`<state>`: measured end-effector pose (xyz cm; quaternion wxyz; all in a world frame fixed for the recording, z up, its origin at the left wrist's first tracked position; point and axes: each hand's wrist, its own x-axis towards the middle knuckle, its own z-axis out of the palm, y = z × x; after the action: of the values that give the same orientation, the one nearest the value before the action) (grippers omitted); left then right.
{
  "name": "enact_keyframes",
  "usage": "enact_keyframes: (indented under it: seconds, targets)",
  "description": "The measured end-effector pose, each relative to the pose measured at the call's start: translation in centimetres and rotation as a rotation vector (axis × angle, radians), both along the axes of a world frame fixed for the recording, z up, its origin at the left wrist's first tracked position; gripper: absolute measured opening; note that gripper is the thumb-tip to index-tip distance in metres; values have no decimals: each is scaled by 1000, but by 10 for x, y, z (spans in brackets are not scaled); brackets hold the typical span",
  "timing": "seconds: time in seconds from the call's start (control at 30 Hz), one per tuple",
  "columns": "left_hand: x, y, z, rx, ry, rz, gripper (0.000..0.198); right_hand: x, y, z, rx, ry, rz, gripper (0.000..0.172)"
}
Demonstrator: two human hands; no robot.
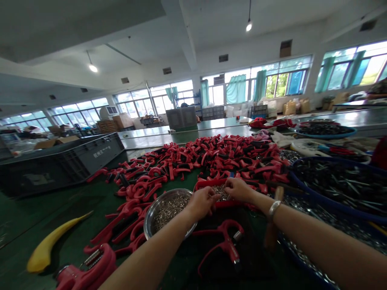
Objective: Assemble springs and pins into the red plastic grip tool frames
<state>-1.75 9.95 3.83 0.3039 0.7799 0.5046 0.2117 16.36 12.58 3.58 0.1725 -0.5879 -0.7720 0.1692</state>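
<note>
As left hand (202,203) and right hand (238,190) bunch their fingers (229,184), metal parts (221,194) lie beneath.

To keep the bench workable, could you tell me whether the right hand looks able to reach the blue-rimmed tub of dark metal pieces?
Probably yes: the right hand sits close beside the blue-rimmed tub, with only a wooden handle standing near the wrist, which looks easy to pass.

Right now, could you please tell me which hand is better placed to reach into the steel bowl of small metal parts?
Probably the left hand: it sits right beside the steel bowl's rim, while the right hand lies farther away.
</note>
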Motion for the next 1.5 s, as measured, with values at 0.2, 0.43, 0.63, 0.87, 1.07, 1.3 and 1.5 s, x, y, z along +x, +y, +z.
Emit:
enact_keyframes:
  seconds: [0.2,0.43,0.63,0.87,1.07,1.3,1.5]
  targets:
    - [-9,-44,5,-67,-50,-88,24,19,-30,7,53,212,0,11]
    - [-6,-55,2,-162,-4,-89,37,26,-88,6,46,260,134,22]
    - [5,-59,6,112,326,-101,29,28,-105,6,45,153,107,17]
    - [18,-76,6,320,585,-158,20,21,-115,11,73,-36,118,24]
    - [16,-82,-5,371,559,-166,24,14,-108,5,64,-155,108,22]
    - [3,-104,-8,329,415,-138,64,3,-112,11,103,-347,150,28]
    - [2,-115,-19,272,356,-35,78,-12,-109,14,137,-514,253,25]
